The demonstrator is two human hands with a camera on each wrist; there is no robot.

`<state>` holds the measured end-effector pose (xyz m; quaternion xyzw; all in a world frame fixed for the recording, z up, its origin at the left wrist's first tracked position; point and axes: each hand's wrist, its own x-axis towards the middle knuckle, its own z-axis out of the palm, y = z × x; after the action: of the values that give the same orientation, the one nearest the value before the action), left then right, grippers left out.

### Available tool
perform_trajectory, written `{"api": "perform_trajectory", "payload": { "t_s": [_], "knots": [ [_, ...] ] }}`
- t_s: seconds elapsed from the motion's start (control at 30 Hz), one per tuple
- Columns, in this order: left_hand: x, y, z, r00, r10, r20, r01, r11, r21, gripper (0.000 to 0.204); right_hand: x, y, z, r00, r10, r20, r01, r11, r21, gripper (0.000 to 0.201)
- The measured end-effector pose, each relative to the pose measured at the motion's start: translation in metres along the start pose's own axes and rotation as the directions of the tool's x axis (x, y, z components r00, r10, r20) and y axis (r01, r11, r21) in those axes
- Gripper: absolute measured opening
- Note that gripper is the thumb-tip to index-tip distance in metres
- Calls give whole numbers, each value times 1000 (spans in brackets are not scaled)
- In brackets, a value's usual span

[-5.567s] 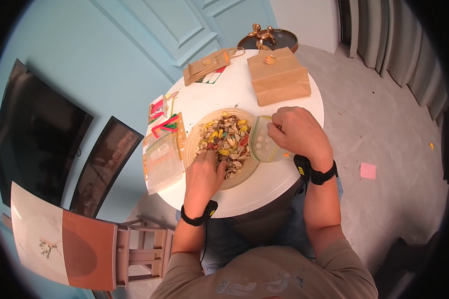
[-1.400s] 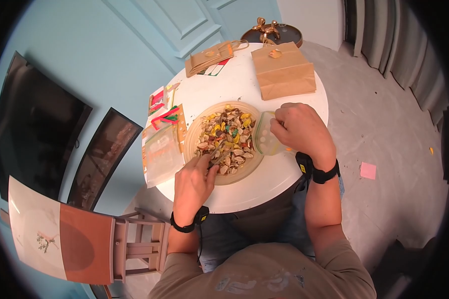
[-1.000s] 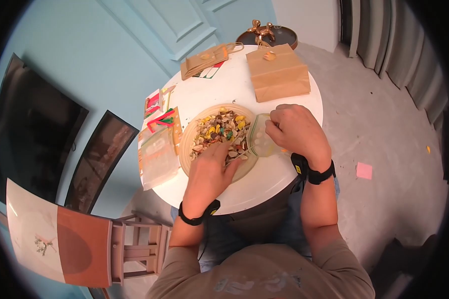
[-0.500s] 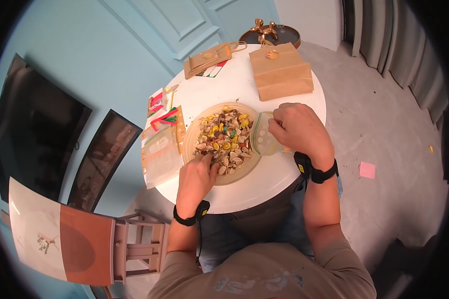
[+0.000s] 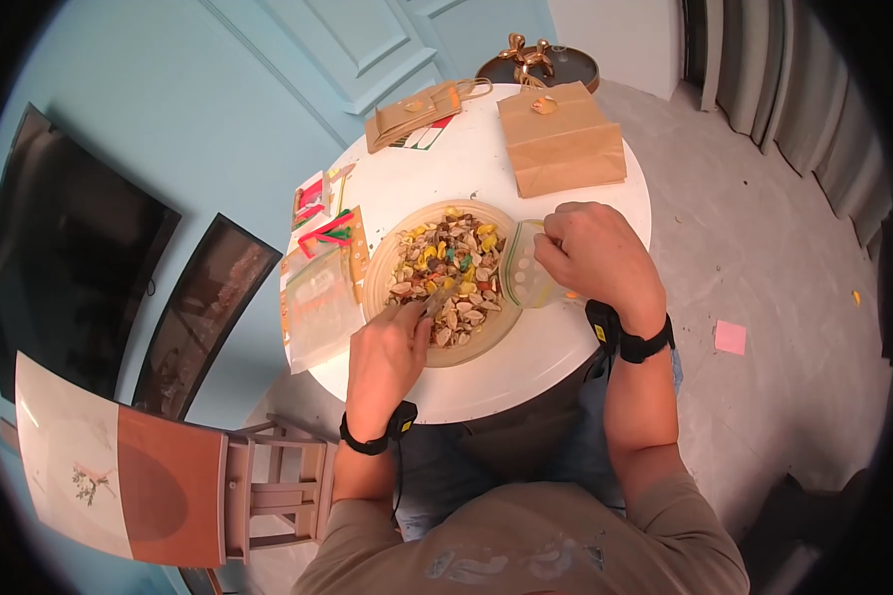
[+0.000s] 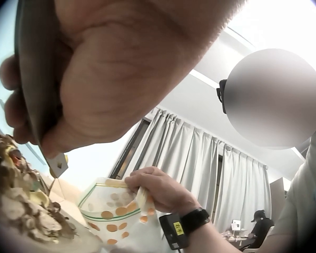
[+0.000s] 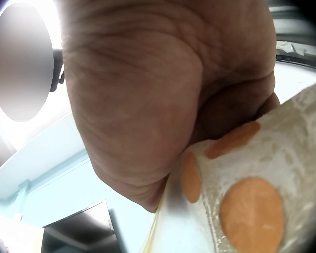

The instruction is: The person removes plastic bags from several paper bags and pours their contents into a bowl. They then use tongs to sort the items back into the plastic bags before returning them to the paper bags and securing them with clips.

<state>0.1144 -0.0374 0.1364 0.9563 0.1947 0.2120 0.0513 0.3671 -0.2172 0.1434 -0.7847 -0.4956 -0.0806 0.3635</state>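
Hands work over a round white counter [image 5: 566,347], seen from above. A wide, shallow tan bowl [image 5: 382,260] filled with mixed beige, yellow, red and green snack pieces [image 5: 451,273] sits at the counter's middle. The left hand [image 5: 387,355] rests at the bowl's near rim, its fingers curled around a slim dark scoop-like tool [image 6: 34,79] whose tip dips among the pieces; the wrist view shows the thumb pressed along the handle. The right hand [image 5: 595,253] pinches the mouth of a clear zip bag printed with orange dots [image 5: 523,278], holding it just beside the bowl's right edge, the bag touching the rim. A closer view shows the fingers folded tightly over the bag's upper edge [image 7: 242,174]. Left of the bowl lie a stack of further clear bags [image 5: 319,307] and red and green strips [image 5: 325,233]. Two brown paper bags [image 5: 561,139] lie at the counter's far side, well apart from the bowl.
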Motion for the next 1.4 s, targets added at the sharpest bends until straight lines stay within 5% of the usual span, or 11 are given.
{"api": "perform_trajectory", "payload": {
  "t_s": [0.23,0.77,1.4],
  "knots": [
    [34,46,9,978,209,18,-206,973,-102,23,1,0,1,1000,11,6,-11,1000,3,29],
    [3,1,20,988,-32,151,23,998,58,30,-1,3,-4,1000,-1,-9,1,1000,4,29],
    [5,-3,18,998,8,62,-10,1000,22,18,1,2,-1,1000,9,5,-9,1000,12,28]
  ]
}}
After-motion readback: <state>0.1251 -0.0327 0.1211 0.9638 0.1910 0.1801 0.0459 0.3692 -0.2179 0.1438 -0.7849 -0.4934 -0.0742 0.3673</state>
